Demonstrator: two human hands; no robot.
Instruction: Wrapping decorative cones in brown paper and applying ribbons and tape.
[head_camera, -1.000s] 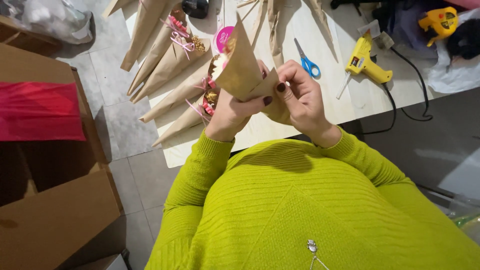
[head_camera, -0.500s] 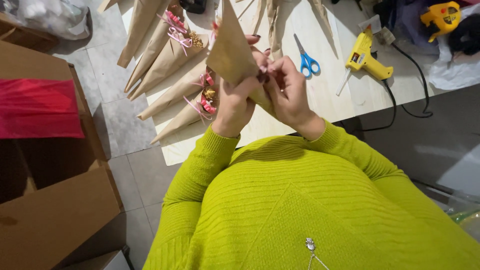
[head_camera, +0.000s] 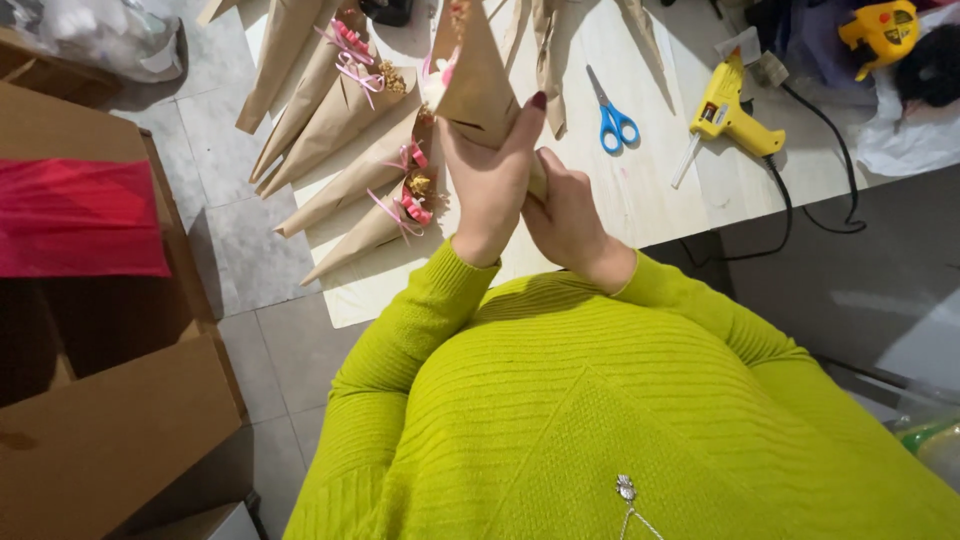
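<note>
Both my hands hold one brown paper cone (head_camera: 472, 72) upright above the light wooden table (head_camera: 650, 200). My left hand (head_camera: 490, 180) wraps the cone's lower part from the left, thumb on its side. My right hand (head_camera: 568, 215) grips the cone's narrow tip from below and behind. Pink ribbon shows at the cone's top left edge. My sleeves are lime-green knit.
Several finished paper cones with pink ribbons (head_camera: 350, 170) lie on the table's left part. Blue-handled scissors (head_camera: 612, 115) and a yellow glue gun (head_camera: 728, 108) with a black cord lie to the right. Cardboard boxes (head_camera: 100, 400) with red tissue (head_camera: 80, 215) stand on the floor left.
The cone has turned from tilted to upright and risen. My left hand shifted up around its body, and my right hand slid down to the tip.
</note>
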